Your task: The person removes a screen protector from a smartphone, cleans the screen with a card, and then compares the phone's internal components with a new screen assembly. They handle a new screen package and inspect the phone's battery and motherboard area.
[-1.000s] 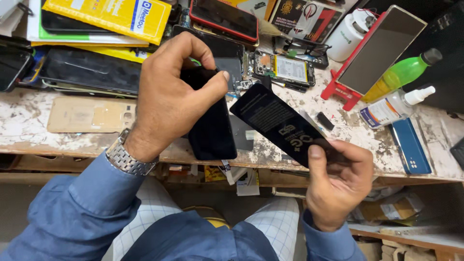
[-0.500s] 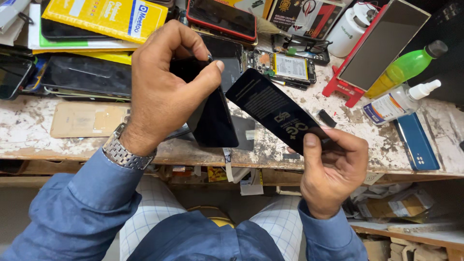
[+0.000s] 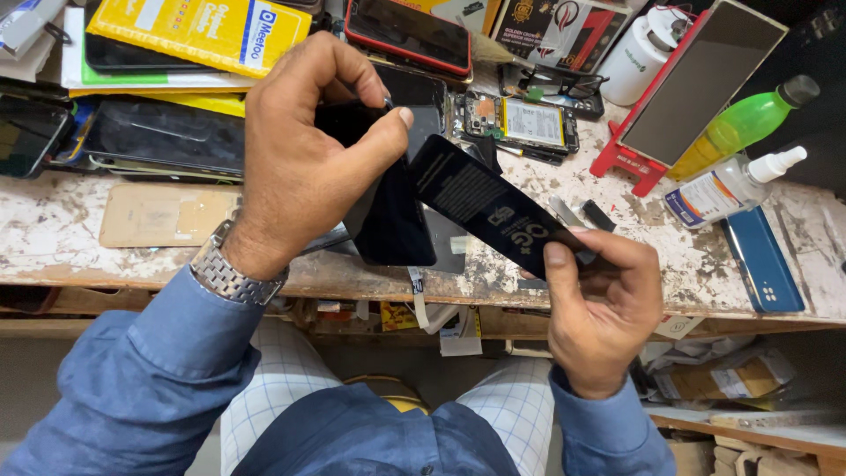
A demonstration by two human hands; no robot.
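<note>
**Two hands, one black panel and its film**

While my left hand (image 3: 304, 167) arches over the bench with the wrist cocked and the knuckles high, its thumb and fingertips are pinched together on the top edge of a black phone screen panel (image 3: 392, 220), which stands nearly upright with its lower end at the front lip of the worn white workbench (image 3: 53, 234). A metal watch (image 3: 231, 271) sits at that wrist, above a blue sleeve.

My right hand (image 3: 604, 308) is lower and nearer to me, palm turned inward, the thumb pressed flat against the curled fingers so that they clamp the lower end of a long black strip with pale print (image 3: 489, 207). That strip slants up and to the left, and its upper end meets the panel just beside my left thumb; I cannot tell whether it is stuck there or only touching.

Beyond my hands lie an opened phone with its battery showing (image 3: 520, 119), a green bottle (image 3: 745, 123), a white spray bottle (image 3: 727, 185) and a blue phone (image 3: 762, 260).
</note>
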